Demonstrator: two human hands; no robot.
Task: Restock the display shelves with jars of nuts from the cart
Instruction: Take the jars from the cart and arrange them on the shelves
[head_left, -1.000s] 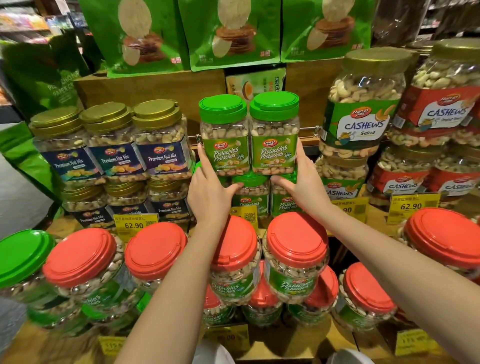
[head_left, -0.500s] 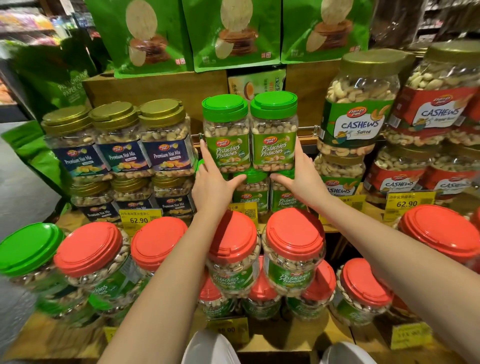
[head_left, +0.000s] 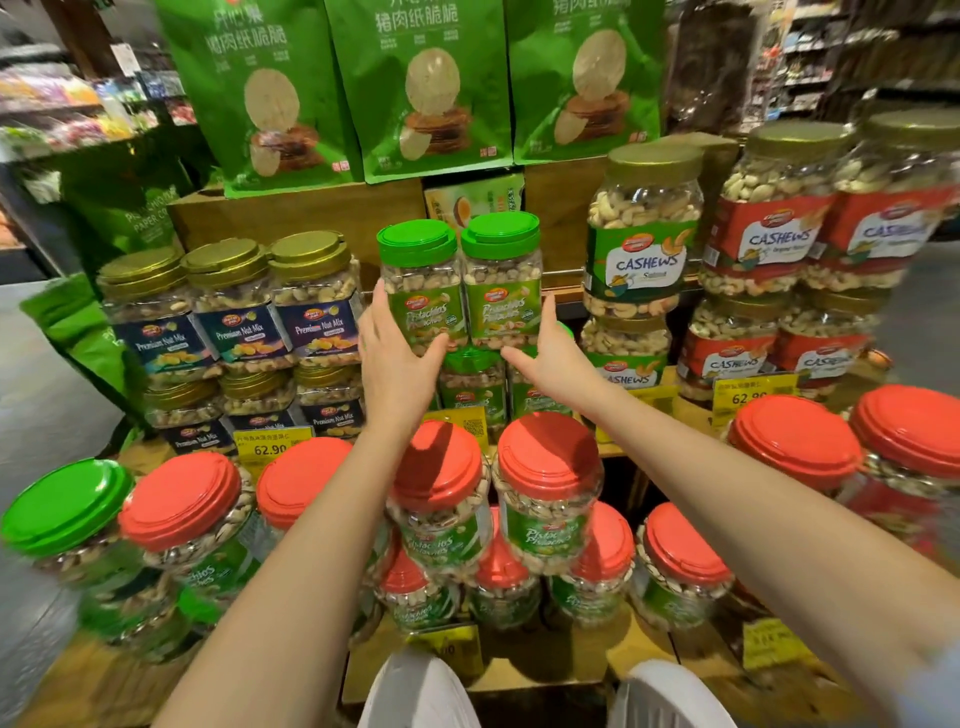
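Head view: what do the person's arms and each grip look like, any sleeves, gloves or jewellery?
Left forearm and right forearm are unsleeved. Left grip and right grip are ungloved hands, with no watch, bracelet or ring showing. A pale bluish patch at the frame's lower right corner may be a sleeve; too blurred to tell.

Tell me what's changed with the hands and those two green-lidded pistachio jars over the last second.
Very little. The left hand has slid slightly higher along the side of the left pistachio jar. The right hand stays open by the outer side of the right pistachio jar. Nothing was taken hold of or let go. Both jars remain upright, side by side, on the stack.
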